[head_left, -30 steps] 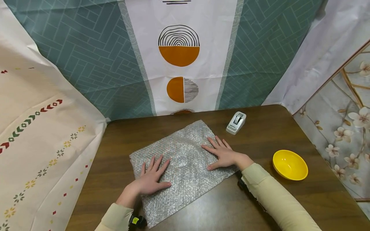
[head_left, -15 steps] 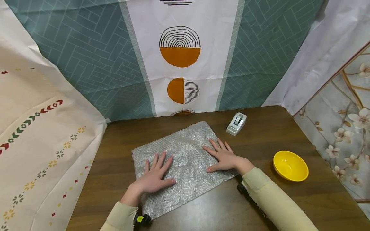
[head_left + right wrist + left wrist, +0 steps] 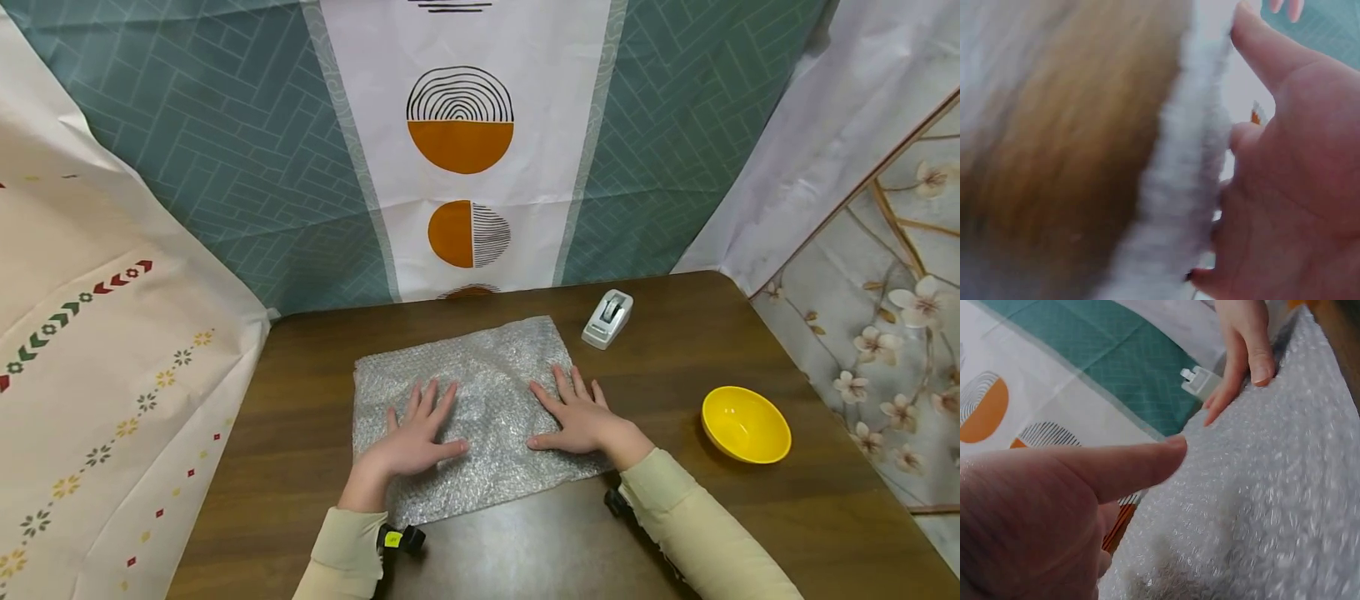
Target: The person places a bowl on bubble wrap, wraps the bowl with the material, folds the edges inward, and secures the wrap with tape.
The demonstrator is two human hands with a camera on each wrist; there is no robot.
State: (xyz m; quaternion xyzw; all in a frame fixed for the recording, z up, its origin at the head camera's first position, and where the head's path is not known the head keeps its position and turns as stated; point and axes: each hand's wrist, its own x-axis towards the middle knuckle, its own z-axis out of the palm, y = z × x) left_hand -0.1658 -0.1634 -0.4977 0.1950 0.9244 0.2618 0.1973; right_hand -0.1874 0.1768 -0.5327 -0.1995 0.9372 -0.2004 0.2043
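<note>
Your left hand (image 3: 416, 442) rests palm down on the left part of the bubble-wrap sheet (image 3: 487, 417), its fingers spread and grasping nothing. Your right hand (image 3: 581, 421) is likewise spread at the sheet's right edge, with no grip on it; its thumb points in toward the sheet's middle. The right wrist view is too blurred to confirm finger pressure. The sheet lies flat, slightly rumpled, on the brown table (image 3: 285, 450) in front of you. Your left sleeve (image 3: 341, 550) and a black wrist device (image 3: 408, 540) are at the sheet's near left corner; your right sleeve (image 3: 705, 525) is off its near right corner. Beyond the sheet's far right corner, near but apart, stands a white tape dispenser (image 3: 606, 319). Well to the sheet's right sits a yellow bowl (image 3: 746, 425). Behind the sheet, past the table's far edge, hangs a teal and white cloth (image 3: 480, 187) printed with orange and black shapes.
</note>
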